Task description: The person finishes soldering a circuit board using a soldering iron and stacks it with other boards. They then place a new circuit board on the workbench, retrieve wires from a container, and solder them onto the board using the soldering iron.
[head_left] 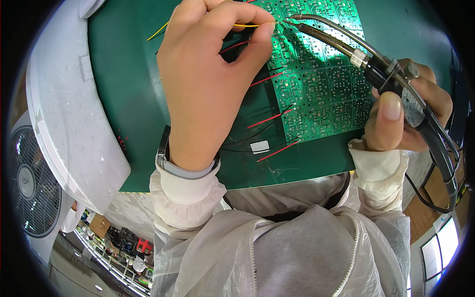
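My left hand (pixel 208 74) pinches a thin yellow wire (pixel 247 25) between thumb and forefinger, its tip at the left edge of a green circuit board panel (pixel 321 84). My right hand (pixel 396 111) grips a soldering iron (pixel 336 43) with a thin metal tube clamped along it. The iron's tip is close to the yellow wire's end; whether they touch I cannot tell. Several red wires (pixel 271 119) and black wires stick out from the panel's left edge. A watch (pixel 164 146) is on my left wrist.
The panel lies on a dark green mat (pixel 128 89). A white foam piece (pixel 74 114) borders the mat at left, with a fan (pixel 34 180) beyond it. A small white piece (pixel 260 146) lies below the panel. The iron's cable (pixel 449 190) hangs at right.
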`<action>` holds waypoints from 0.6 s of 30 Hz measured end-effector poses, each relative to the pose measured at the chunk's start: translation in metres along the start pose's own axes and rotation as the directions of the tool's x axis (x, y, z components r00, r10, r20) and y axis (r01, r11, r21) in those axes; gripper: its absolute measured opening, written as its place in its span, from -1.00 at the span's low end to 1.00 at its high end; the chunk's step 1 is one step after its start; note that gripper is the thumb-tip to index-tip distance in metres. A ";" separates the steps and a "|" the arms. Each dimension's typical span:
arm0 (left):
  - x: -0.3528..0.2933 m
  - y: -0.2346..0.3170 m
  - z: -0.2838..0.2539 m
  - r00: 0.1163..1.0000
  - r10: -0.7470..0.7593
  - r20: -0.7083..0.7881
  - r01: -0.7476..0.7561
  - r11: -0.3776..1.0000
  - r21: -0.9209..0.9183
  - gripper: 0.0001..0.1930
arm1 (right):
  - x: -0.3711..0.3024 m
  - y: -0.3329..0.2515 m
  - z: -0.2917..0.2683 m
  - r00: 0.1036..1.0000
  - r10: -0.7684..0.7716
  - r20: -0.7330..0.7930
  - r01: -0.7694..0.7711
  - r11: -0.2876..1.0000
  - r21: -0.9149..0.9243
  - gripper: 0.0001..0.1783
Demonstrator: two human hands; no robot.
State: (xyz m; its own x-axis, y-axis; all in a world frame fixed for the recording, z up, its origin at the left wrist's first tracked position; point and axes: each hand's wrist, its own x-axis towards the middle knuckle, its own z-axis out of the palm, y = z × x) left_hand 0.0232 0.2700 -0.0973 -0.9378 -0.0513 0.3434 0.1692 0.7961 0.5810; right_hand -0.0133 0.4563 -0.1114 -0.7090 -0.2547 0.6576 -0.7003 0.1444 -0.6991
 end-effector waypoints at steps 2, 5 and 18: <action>0.000 0.000 0.003 1.000 0.006 -0.007 -0.006 1.000 0.003 -0.89 | -0.001 0.002 -0.001 1.000 0.006 0.009 -0.006 0.999 -0.032 -0.57; 0.000 0.001 0.003 1.000 0.003 -0.021 -0.003 1.000 0.008 -0.90 | -0.001 -0.002 0.002 0.998 0.065 -0.006 -0.065 0.998 -0.014 -0.56; -0.011 -0.011 0.019 0.959 -0.025 -0.282 -0.045 0.970 -0.239 -0.88 | 0.001 -0.002 0.001 0.996 0.086 0.020 -0.086 0.996 0.010 -0.57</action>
State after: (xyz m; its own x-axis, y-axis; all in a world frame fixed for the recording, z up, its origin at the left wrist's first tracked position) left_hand 0.0255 0.2727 -0.1215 -0.8181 -0.2393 0.5229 0.2784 0.6308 0.7243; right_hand -0.0121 0.4546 -0.1097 -0.7650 -0.2602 0.5892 -0.6355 0.1559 -0.7562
